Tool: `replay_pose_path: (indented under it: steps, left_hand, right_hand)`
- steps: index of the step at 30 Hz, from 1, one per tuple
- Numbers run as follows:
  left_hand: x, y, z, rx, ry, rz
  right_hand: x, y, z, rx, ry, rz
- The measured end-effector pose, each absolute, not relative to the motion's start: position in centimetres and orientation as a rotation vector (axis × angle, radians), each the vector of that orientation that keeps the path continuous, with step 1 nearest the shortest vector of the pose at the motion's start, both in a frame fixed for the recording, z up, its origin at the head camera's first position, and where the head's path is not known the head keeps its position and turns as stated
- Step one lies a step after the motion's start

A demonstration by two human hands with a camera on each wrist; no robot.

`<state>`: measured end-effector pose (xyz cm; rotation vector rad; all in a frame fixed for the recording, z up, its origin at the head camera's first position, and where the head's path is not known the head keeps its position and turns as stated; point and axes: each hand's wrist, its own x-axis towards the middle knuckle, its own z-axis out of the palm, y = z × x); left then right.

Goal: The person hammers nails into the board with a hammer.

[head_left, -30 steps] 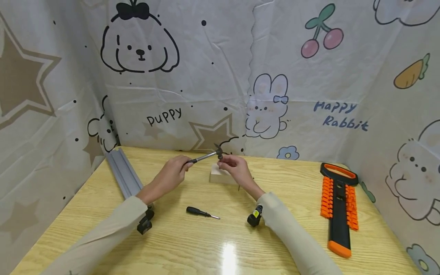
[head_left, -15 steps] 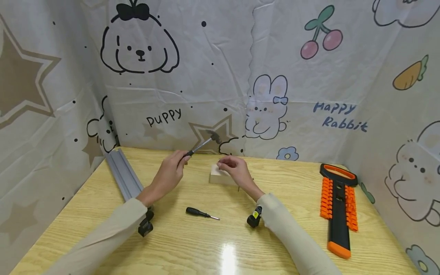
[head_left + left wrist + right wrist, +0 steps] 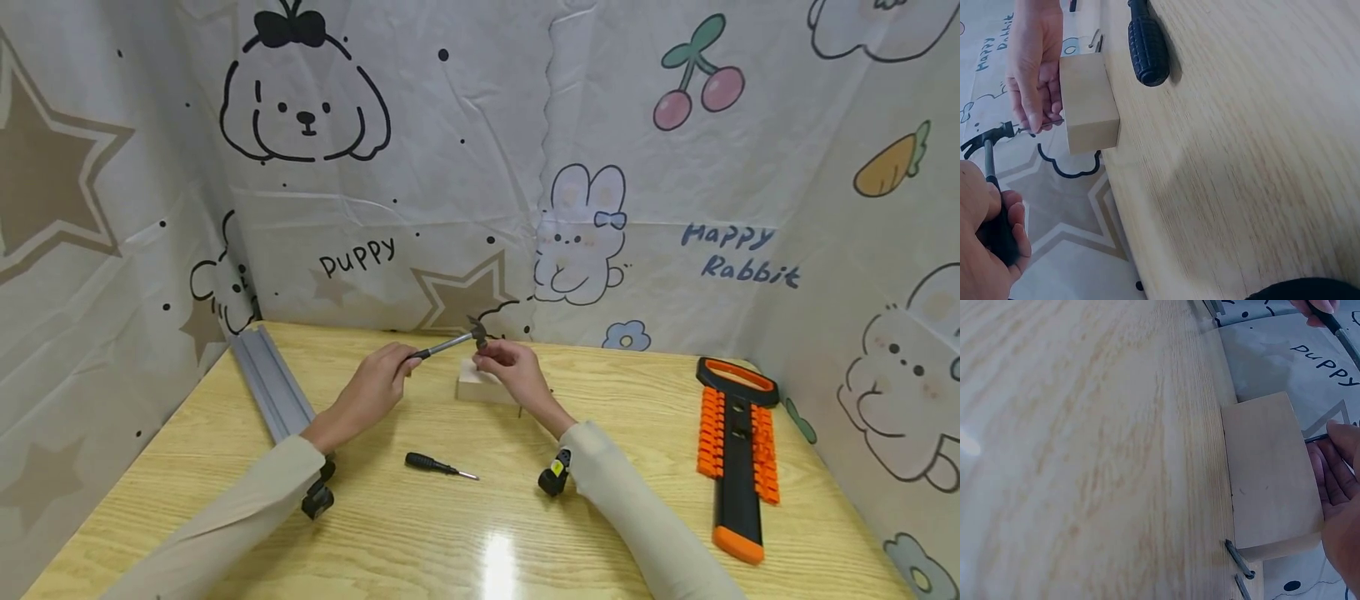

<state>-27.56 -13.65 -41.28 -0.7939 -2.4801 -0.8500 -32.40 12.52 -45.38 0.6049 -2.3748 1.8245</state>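
Since half a second ago, when its head was raised against the backdrop, the hammer (image 3: 450,343) has swung down, and its head is now just above the fingertips of the right hand (image 3: 520,377). That hand has barely shifted. Its thumb and fingers pinch a thin nail (image 3: 1317,438), which stands roughly upright with its lower end at the top face of a pale wooden block (image 3: 1272,475). From the left wrist, the hammer's striking face is at the nail's upper end; whether the two touch is too small to tell. The left hand (image 3: 378,375) is wrapped round the hammer's dark grip, and the two hands are apart from each other.

The block lies flat near the far edge of the wooden table (image 3: 420,533), partly hidden by the right hand in the head view. Two more nails lie beside its end, a near nail (image 3: 1239,559) and another nail (image 3: 1242,587). Nearer the person, between the forearms, a black screwdriver (image 3: 431,463) lies with its tip to the right. Farther out, a grey metal rail (image 3: 270,379) lies at the left and a black-and-orange tool (image 3: 738,467) at the right. Behind stands a pale backdrop (image 3: 450,192) with puppy and rabbit drawings.
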Motion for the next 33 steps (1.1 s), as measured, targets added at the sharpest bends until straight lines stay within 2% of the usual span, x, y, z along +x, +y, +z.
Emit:
replay_pose_path:
  steps: [18, 26, 33]
  left_hand:
    - [-28.2, -14.3, -40.8, -0.809, -2.627, -1.045]
    - [-28.0, -14.3, -39.7, -0.782, -2.34, -1.008]
    - [-28.4, -14.3, -40.6, -0.892, -2.613, -0.857]
  right_hand:
    - [-32.4, 12.5, -45.3, 0.594, -2.4, 1.795]
    - [-32.2, 12.5, -45.6, 0.606, -2.403, 1.775]
    - [-32.4, 12.4, -45.2, 0.592, -2.405, 1.794]
